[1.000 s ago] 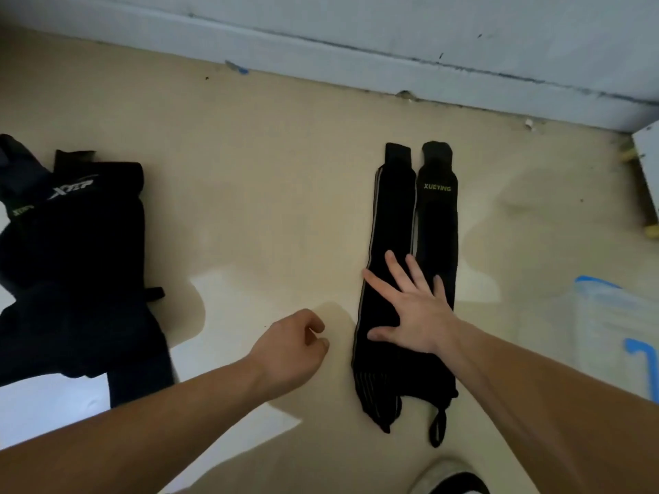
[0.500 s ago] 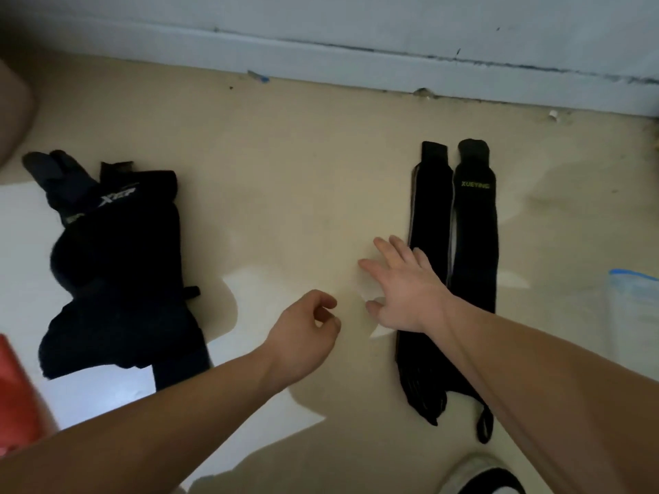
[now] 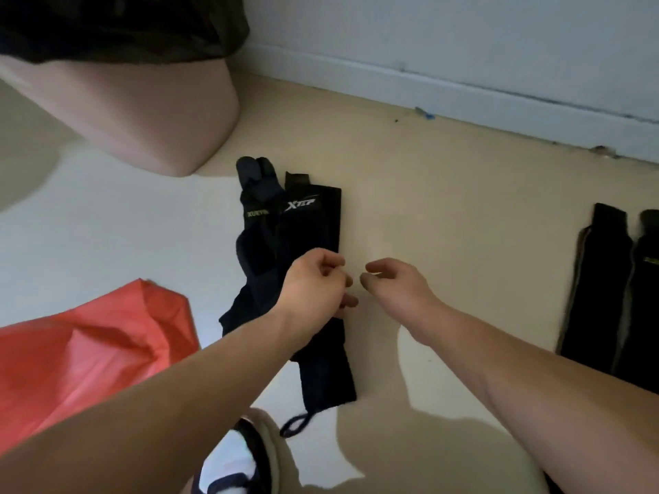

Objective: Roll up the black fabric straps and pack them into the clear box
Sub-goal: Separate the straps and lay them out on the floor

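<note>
Floor (image 3: 445, 194) carried a strap pile (image 3: 313, 222), long axis running away from the person toward the wall (image 3: 463, 30). Two more straps (image 3: 613, 287) lay well apart at right. Box was not in view. Left hand (image 3: 313, 287), the nearer, hung over the pile, fingers curled; grip unclear. Right hand (image 3: 396, 290) was just beside, loosely curled, empty.

Right edge crops the far straps (image 3: 602, 279) (left hand (image 3: 313, 290) hides part of the strap pile (image 3: 308, 226)).
</note>
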The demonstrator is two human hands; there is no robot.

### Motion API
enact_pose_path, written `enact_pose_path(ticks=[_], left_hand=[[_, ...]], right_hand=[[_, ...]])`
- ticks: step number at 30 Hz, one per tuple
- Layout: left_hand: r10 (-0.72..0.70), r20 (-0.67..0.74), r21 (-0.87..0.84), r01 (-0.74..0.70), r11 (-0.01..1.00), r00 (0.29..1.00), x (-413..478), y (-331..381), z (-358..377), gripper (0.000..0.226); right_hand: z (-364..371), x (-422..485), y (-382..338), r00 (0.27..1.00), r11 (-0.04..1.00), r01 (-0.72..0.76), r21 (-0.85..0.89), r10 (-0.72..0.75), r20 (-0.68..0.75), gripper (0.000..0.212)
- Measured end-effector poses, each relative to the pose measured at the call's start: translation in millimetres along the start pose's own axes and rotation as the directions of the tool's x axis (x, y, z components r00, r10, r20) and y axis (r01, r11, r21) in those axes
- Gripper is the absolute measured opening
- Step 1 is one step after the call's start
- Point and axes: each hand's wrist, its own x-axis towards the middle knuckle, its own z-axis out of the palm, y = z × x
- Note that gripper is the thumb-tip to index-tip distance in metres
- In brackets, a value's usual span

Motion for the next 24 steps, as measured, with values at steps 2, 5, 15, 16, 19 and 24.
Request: enact_pose_path(ticks=[2, 5, 15, 16, 19, 24], left_hand=[[0.044, 0.0, -0.05, -0.044, 0.998, 0.999, -3, 12, -14, 0.017], [0.158, -0.13, -0.036, -0.163, 0.986, 0.979, -3, 25, -37, 0.013], [-0.118, -0.159, -0.148, 0.095, 0.984, 0.98, 13, -23, -64, 0.017], [-0.099, -0.165, -0.146, 0.075, 0.986, 0.981, 10, -22, -63, 0.016], [-0.018, -0.164, -0.073, 0.006, 0.997, 0.986, -2, -13, -60, 0.022], [-0.035, 0.165, -0.014, 0.038, 0.999, 0.986, -31, -19, -39, 0.021]], right_hand=[[15, 2, -8, 1.0, 0.994, 0.004, 0.108, -0.007, 0.021, 0.025], [31, 7, -17, 0.999, 0.975, -0.005, 0.22, -0.005, 0.043, 0.015], [39, -3, -24, 0.973, 0.988, -0.034, 0.149, -0.001, 0.232, 0.015], [34, -5, -25, 0.963, 0.988, -0.052, 0.146, 0.011, 0.27, 0.014], [17, -3, -33, 0.938, 0.986, -0.113, 0.122, 0.066, 0.34, 0.035], [2, 1, -33, 0.97, 0.971, -0.117, 0.209, 0.066, 0.234, 0.068]])
